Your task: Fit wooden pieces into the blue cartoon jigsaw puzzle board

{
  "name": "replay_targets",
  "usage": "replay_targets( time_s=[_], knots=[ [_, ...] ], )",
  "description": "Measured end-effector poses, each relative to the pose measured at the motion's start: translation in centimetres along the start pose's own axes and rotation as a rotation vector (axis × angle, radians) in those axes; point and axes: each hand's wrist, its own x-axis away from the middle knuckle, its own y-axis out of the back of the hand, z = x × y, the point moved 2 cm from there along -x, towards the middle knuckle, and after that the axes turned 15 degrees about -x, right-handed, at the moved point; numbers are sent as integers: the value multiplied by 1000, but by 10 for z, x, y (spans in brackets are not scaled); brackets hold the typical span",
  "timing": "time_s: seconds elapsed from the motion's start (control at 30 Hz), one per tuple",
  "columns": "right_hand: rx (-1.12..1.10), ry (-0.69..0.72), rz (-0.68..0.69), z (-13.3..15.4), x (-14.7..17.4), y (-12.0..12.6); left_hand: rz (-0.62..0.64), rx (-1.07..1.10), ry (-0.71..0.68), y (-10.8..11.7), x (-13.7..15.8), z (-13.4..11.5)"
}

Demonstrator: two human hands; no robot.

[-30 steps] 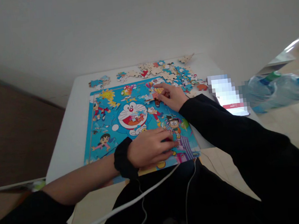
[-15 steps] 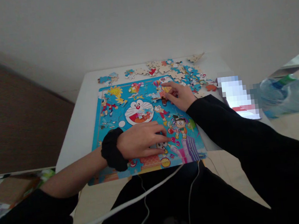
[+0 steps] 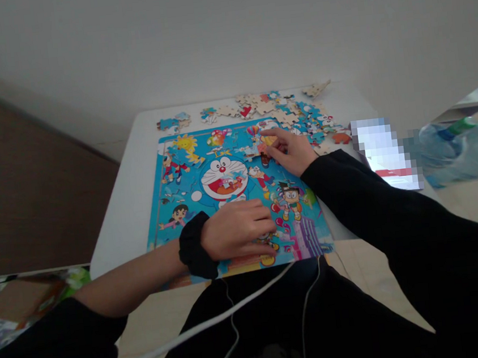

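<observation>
A mostly blue jigsaw puzzle [image 3: 189,191] with cartoon figures lies on the small white table. My left hand [image 3: 238,230] rests palm down over its lower middle, fingers apart, covering part of the picture. At the upper right of the puzzle, my right hand [image 3: 289,150] has thumb and forefinger bent around a small puzzle piece [image 3: 262,148], partly hidden by the fingers. A few pieces lie loosely over the printed mouth of the large round face [image 3: 224,183].
Loose puzzle pieces [image 3: 286,114] are heaped along the table's back right, some wooden side up. A phone [image 3: 384,155] with a lit screen lies at the right edge. Plastic bottles [image 3: 461,144] stand beyond. A white cable [image 3: 187,333] crosses in front of my lap.
My left hand has shifted slightly right and down, uncovering a dark-haired figure at the puzzle's left. My right hand stays at the same spot on the puzzle; the view has moved a little.
</observation>
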Motion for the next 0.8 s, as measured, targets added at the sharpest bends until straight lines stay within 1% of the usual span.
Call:
replay_targets(
  time_s=[0.07,0.2,0.27,0.4,0.63,0.73,0.8],
  knots=[
    [10,17,-11,-2,0,0,-5,5,-21,1,1,1],
    [0,24,-4,-4,0,0,18,84,-62,4,3,7],
    [-2,25,-3,-4,0,0,29,119,-66,5,4,9],
    [1,28,-2,-3,0,0,12,154,-73,5,3,10],
    [14,33,-15,-2,0,0,4,88,-62,0,3,10],
    [24,41,-19,-2,0,0,-20,30,-25,0,3,11],
    [24,41,-17,-3,0,0,-37,44,-2,0,3,12]
  ],
)
